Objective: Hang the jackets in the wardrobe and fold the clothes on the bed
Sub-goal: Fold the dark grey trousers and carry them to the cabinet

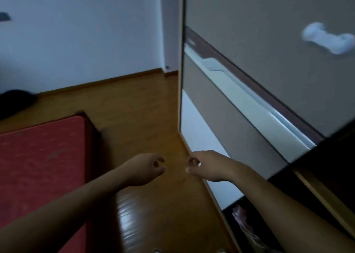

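Both my arms reach forward over the wooden floor, between the bed and the wardrobe. My left hand (148, 168) has its fingers curled inward and holds nothing. My right hand (201, 166) is curled the same way, a short gap from the left, also empty. The wardrobe (269, 41) fills the right side, with a grey-brown sliding door and a long white handle strip (249, 106). The bed (42, 166) with a red cover lies at the lower left. No jacket is in my hands. The picture is blurred.
A dark opening in the wardrobe at the lower right shows some pink and white cloth (244, 225). A dark heap (15, 100) lies on the floor by the far white wall. A white object (328, 39) is stuck on the wardrobe door.
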`<state>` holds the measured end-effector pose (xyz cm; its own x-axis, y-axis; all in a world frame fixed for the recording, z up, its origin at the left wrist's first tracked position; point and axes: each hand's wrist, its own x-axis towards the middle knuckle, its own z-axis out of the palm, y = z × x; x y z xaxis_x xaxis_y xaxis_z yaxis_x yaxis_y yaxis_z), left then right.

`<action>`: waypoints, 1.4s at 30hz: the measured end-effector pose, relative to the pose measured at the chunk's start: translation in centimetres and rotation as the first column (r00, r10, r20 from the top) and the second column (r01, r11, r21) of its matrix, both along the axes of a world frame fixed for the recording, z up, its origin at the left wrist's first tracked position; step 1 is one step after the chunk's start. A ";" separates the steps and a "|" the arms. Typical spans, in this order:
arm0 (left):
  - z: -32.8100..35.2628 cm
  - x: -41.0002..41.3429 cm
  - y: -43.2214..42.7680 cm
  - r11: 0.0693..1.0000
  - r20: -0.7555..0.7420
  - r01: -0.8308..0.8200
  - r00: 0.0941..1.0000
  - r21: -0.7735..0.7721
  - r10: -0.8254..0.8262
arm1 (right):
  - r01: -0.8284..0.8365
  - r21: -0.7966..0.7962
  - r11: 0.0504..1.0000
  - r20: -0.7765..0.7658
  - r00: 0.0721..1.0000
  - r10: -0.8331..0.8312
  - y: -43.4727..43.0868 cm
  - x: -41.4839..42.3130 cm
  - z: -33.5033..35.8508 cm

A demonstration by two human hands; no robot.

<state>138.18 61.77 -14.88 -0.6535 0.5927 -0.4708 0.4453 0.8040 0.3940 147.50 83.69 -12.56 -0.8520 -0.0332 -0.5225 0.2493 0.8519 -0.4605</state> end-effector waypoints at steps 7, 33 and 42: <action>1.8 -3.8 -14.9 0.956 -0.004 -0.293 0.956 0.021 0.293 | -0.291 0.060 0.955 0.004 0.957 0.291 -10.7 -11.3 1.1; 4.5 -37.2 -22.8 0.586 -0.043 -0.805 0.585 0.093 0.810 | -0.705 0.089 0.704 -0.043 0.703 0.710 -21.4 -59.2 4.9; 2.6 -54.0 -28.3 0.571 -0.015 -0.819 0.571 0.058 0.821 | -0.756 0.112 0.645 -0.036 0.646 0.763 -27.1 -77.2 3.2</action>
<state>84.16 33.43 -12.33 -0.8852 -0.1881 -0.4255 -0.3817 0.8164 0.4333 70.35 56.58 -9.34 -0.5817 -0.6475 -0.4923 -0.5330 0.7606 -0.3706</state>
